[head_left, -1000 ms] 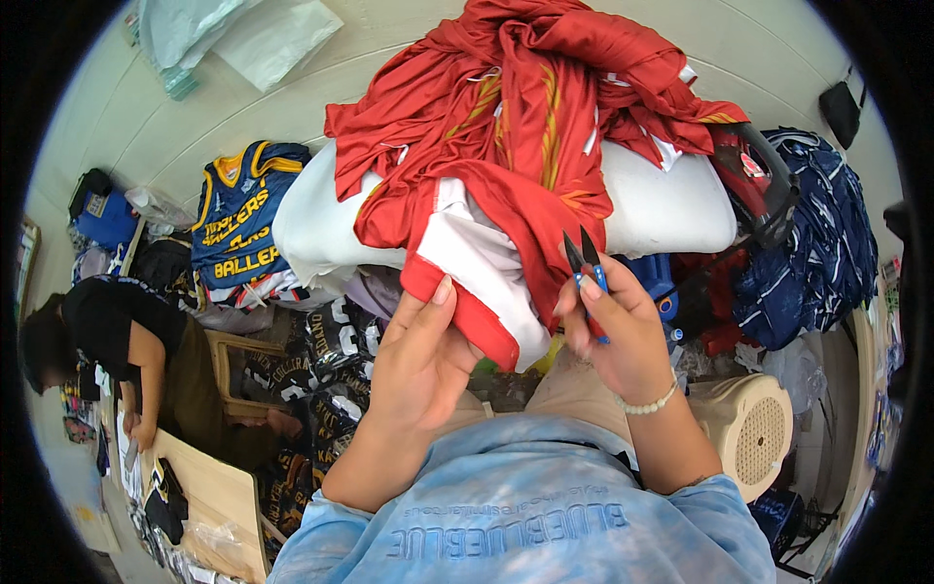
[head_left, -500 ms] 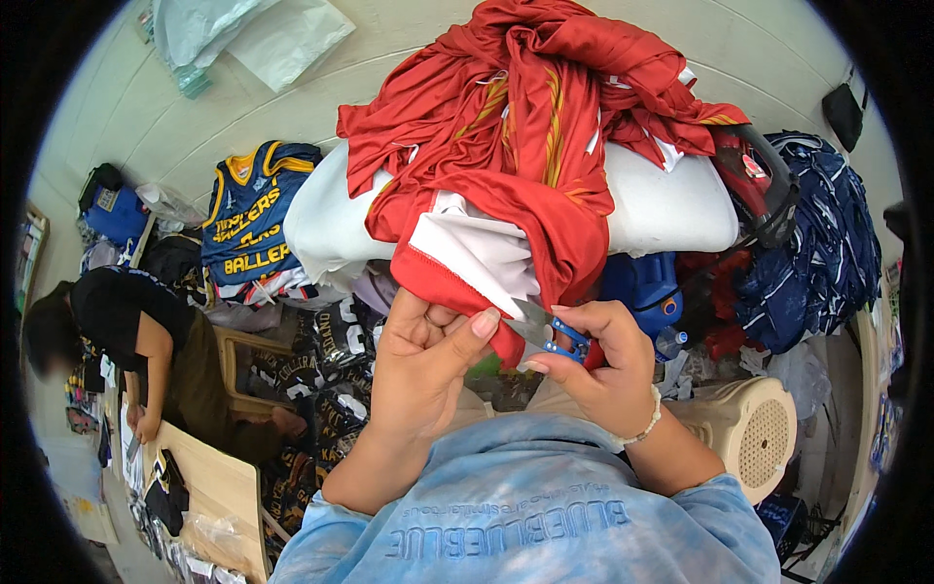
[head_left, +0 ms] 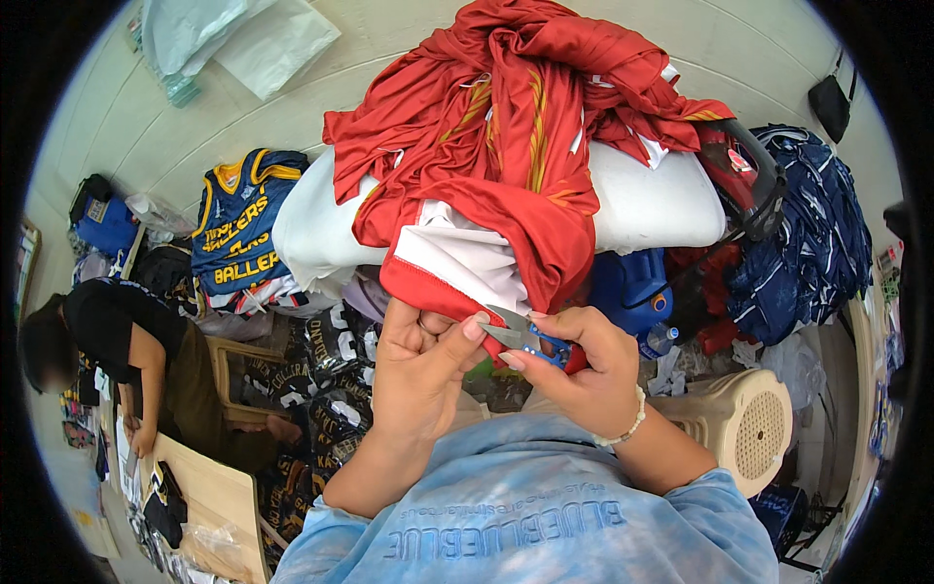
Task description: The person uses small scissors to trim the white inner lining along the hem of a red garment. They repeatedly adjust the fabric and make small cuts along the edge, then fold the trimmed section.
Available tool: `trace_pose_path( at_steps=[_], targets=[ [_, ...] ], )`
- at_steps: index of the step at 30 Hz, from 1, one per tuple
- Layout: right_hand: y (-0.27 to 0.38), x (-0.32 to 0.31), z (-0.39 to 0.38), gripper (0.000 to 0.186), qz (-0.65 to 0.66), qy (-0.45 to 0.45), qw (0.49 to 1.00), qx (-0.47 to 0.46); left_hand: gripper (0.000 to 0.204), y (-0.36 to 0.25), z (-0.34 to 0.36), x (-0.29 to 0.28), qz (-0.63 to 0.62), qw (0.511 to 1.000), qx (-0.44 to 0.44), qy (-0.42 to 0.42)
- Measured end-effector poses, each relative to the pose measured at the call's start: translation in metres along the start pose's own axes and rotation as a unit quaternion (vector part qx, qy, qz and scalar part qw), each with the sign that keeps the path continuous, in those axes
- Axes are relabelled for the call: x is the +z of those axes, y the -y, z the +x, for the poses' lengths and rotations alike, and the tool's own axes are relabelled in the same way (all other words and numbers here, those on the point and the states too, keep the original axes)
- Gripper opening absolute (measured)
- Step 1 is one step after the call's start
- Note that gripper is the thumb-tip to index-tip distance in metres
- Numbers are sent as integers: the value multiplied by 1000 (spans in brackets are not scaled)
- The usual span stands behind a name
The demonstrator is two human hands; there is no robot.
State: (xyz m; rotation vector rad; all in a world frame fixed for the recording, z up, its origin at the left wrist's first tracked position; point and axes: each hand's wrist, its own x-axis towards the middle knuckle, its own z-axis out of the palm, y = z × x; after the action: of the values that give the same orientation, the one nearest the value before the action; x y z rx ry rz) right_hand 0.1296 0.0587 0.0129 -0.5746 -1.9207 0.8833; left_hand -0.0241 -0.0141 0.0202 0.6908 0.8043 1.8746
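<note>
A red jersey-like garment (head_left: 551,255) with white inner cloth hangs toward me from a padded white board. My left hand (head_left: 420,375) is closed on its red hem (head_left: 420,284), pinching the edge between thumb and fingers. Small blue-handled thread snips (head_left: 530,338) are held in my right hand (head_left: 595,378), between thumb and fingers. Their blades lie at the hem, pointing at my left thumb, and look slightly apart. Any thread between them is too small to make out. A beaded bracelet circles my right wrist.
More red garments (head_left: 506,68) are heaped on the white board (head_left: 657,200). An iron (head_left: 735,175) stands at its right end, beside hanging navy garments (head_left: 803,243). A beige stool (head_left: 749,428) is at my right. Another person (head_left: 131,336) bends over a wooden board (head_left: 209,487) at left.
The snips have moved slightly left along the hem, closer to my left thumb. My left hand keeps its pinch. The whole view has shifted a little.
</note>
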Motion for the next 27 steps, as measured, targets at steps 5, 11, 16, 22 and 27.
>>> trace_pose_path(
  at_steps=[5,11,16,22,27],
  targets=[
    [-1,3,3,33,23,-10,999,-26,48,1,-1,-3,16,1000,4,1],
    [-4,6,6,30,20,-2,999,-33,46,-1,-1,-3,-1,1000,7,-9],
    [-6,5,9,30,10,-7,999,-48,45,0,0,-3,9,1000,5,-7],
    [-2,0,8,30,15,-1,999,-33,47,3,-2,-3,47,999,25,3],
    [1,-1,10,30,-14,0,999,-45,45,4,-3,-2,45,998,33,5]
  ],
)
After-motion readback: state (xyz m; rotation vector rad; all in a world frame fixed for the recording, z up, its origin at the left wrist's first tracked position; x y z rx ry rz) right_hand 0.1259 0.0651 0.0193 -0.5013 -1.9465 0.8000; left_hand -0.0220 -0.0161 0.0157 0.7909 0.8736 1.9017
